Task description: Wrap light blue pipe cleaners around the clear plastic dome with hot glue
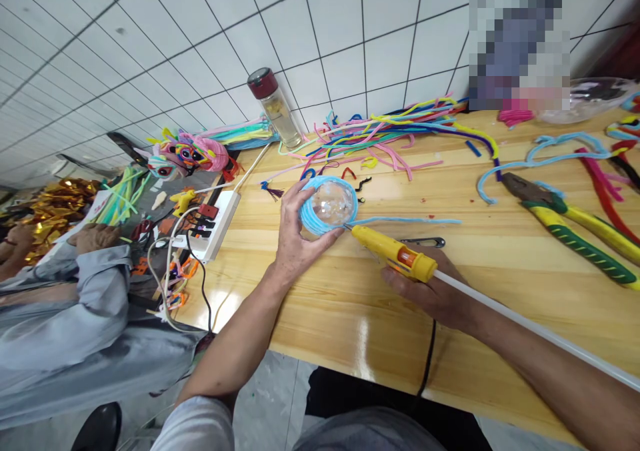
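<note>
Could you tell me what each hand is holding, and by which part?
Left hand cups the clear ball from its left side; right hand grips the glue gun by its handle.

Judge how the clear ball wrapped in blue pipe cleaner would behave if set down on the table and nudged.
The clear ball looks round, so it would probably roll on the smooth wooden table. It seems hollow, likely light. The trailing blue pipe cleaner looks floppy and might drag behind.
</note>
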Available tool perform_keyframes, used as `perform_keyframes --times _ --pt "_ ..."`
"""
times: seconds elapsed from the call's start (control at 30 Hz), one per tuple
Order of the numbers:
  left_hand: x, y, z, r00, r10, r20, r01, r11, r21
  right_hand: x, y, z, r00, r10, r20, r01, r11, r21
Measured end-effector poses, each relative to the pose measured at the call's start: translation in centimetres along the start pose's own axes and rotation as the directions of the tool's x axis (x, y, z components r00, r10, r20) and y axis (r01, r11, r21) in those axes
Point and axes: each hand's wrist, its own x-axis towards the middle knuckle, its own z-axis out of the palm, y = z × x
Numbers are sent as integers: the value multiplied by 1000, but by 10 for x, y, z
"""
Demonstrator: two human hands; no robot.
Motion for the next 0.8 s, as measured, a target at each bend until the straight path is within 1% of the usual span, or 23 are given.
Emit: perform_keyframes --times 0.17,0.3,0.47,0.67,0.8 --pt "0 0 -1 1000 2 6 -2 1000 5 1 12 3 998 -63 -1 63 998 -9" --pt "0 1 -1 1000 4 3 -4 1000 -3 2 17 4 998 -62 17 63 998 -25" --pt "1 2 0 1000 -3 0 3 1000 4 4 15 3 995 -98 5 98 995 -27" --pt "1 0 1 1000 6 -4 -7 1000 -29 2 13 3 998 -69 8 69 998 4" --pt "1 -2 1 1000 11 -17 -12 998 -57 -2 9 3 999 -48 -21 48 999 19"
